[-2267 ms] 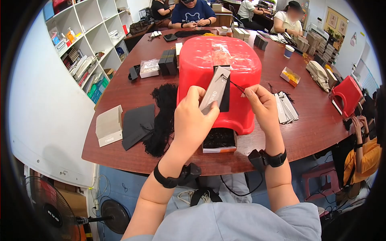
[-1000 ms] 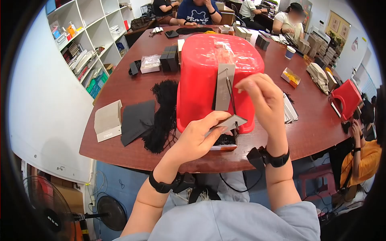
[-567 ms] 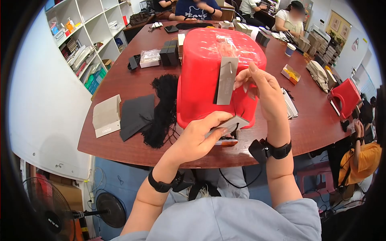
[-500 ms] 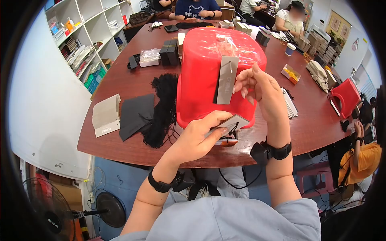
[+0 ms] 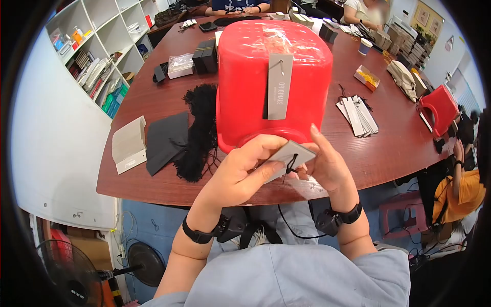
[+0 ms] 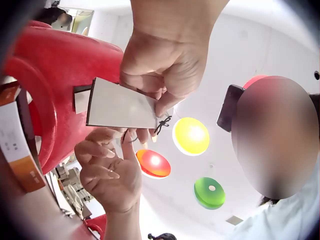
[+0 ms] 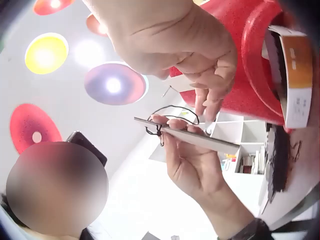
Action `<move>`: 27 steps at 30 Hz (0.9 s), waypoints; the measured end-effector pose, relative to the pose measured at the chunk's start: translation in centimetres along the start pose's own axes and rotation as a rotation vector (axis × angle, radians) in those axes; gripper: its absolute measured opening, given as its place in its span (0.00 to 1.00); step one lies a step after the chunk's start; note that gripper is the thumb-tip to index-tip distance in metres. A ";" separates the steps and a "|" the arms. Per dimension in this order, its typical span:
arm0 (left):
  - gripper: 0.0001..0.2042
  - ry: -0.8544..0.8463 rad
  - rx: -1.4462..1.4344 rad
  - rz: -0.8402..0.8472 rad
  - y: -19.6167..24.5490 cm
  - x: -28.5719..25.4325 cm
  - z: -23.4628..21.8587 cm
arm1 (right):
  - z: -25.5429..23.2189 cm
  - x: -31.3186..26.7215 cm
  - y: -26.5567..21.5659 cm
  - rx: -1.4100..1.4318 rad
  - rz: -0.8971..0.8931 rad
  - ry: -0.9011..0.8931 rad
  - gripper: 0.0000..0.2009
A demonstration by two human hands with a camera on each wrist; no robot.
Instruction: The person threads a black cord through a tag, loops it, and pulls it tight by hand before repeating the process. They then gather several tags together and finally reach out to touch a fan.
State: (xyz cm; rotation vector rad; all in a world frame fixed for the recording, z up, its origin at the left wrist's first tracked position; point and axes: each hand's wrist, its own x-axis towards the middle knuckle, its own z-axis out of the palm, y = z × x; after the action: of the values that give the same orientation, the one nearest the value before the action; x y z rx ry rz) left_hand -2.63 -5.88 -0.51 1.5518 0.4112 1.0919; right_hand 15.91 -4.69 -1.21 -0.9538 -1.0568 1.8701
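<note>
My left hand [image 5: 235, 174] grips a grey hang tag [image 6: 120, 107] near its edge, thumb on one face and fingers behind. A black cord [image 5: 291, 163] passes through the tag's end and is knotted, with a loose loop in the right wrist view. Beside that end is my right hand [image 5: 333, 169], thumb raised and fingers loosely bent, its fingertips close to the cord. Behind the hands stands a red plastic stool [image 5: 245, 77] on the table. Another grey tag [image 5: 280, 97], lettered ORIGINALS, hangs on its side from a small metal hook [image 5: 281, 66].
Left of the stool lie a bundle of black cords [image 5: 199, 133], a black sheet [image 5: 166, 140] and a folded grey card [image 5: 129, 143]. Several tags [image 5: 356, 116] are fanned out on the right, near a small box [image 5: 367, 78] of yellow pieces. An orange-and-white box [image 7: 298, 75] sits under the stool.
My left hand has brought the tag down from the stool, and its cord has come off the hook. My right hand let go of the cord and has lowered to the tag's end.
</note>
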 end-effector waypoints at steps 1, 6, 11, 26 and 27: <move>0.12 -0.025 0.022 0.018 0.0 -0.1 0.1 | 0.1 0.1 0.1 0.008 -0.019 -0.077 0.22; 0.10 -0.060 0.160 -0.105 -0.1 -1.5 0.0 | -1.5 1.1 1.0 0.182 -0.175 -0.194 0.09; 0.10 0.000 -0.060 -0.115 0.0 -2.0 0.1 | -0.7 1.2 1.0 0.230 -0.137 -0.114 0.12; 0.12 -0.016 -0.123 -0.146 -0.4 -2.3 -0.3 | -2.3 1.1 3.4 0.496 -0.066 -0.107 0.10; 0.12 -0.007 -0.140 -0.172 -0.5 -2.4 -0.4 | -2.8 1.2 3.3 0.612 -0.117 -0.082 0.10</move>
State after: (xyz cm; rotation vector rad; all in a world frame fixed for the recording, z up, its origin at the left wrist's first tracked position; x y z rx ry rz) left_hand -3.98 -7.31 -1.96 1.3707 0.4452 0.9614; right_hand 17.03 -3.91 -5.51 -0.4505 -0.5089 1.9691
